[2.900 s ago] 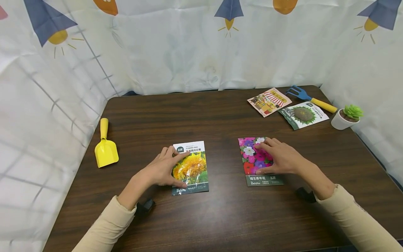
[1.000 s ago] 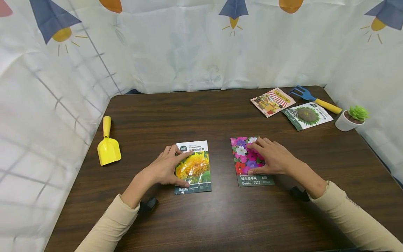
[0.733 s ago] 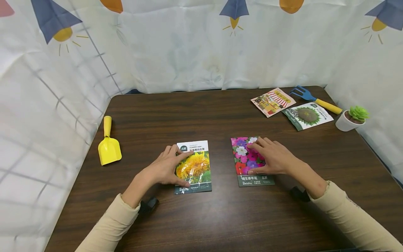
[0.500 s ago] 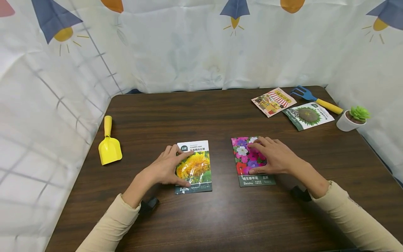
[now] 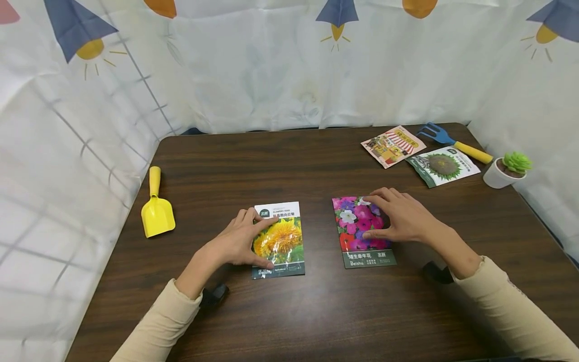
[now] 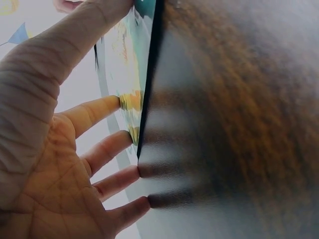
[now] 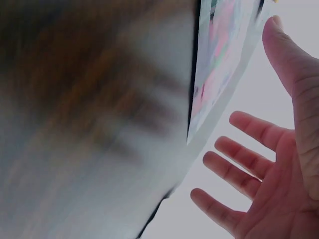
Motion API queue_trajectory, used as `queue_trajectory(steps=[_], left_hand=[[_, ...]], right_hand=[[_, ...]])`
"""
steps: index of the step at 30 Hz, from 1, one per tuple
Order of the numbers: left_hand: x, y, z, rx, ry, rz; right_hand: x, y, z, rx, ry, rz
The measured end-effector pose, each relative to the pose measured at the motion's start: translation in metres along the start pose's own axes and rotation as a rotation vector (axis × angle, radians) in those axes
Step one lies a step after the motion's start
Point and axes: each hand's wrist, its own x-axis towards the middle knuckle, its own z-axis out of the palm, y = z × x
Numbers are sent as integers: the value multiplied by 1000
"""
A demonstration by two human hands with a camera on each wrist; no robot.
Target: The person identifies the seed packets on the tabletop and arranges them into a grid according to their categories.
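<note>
A seed packet with a yellow sunflower picture (image 5: 282, 239) lies flat on the brown table. My left hand (image 5: 237, 239) rests on its left part, thumb low and index finger near the top. In the left wrist view, fingertips (image 6: 119, 102) touch the packet and the tabletop beside it, fingers spread. To the right lies a second seed packet, with pink, purple and red flowers (image 5: 350, 231). My right hand (image 5: 404, 216) is above its right side, thumb and fingers apart. The right wrist view has these fingertips (image 7: 237, 118) raised clear of packet and table, holding nothing.
A yellow toy shovel (image 5: 157, 213) lies at the left edge. At the back right are a pink seed packet (image 5: 392, 146), a white and green one (image 5: 443, 166), a blue hand fork with yellow handle (image 5: 470, 151) and a potted succulent (image 5: 499, 176). A white curtain (image 5: 253, 75) surrounds the table.
Earlier, my right hand slid the flower packet left, nearer the sunflower packet. Now that hand has lifted off it, back and to the right. The left hand stays on its packet.
</note>
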Motion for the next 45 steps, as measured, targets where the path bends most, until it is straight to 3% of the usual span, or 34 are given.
queue_trajectory(steps=[12, 26, 37, 45], left_hand=[[0, 0, 0, 1, -4, -2], [-1, 0, -1, -5, 1, -2], [-3, 1, -1, -8, 5, -7], [-3, 1, 0, -15, -1, -6]], right_hand=[[8, 30, -4, 64, 22, 115], [35, 83, -20, 235, 109, 260], [59, 108, -20, 213, 175, 328], [70, 118, -18, 269, 181, 404]])
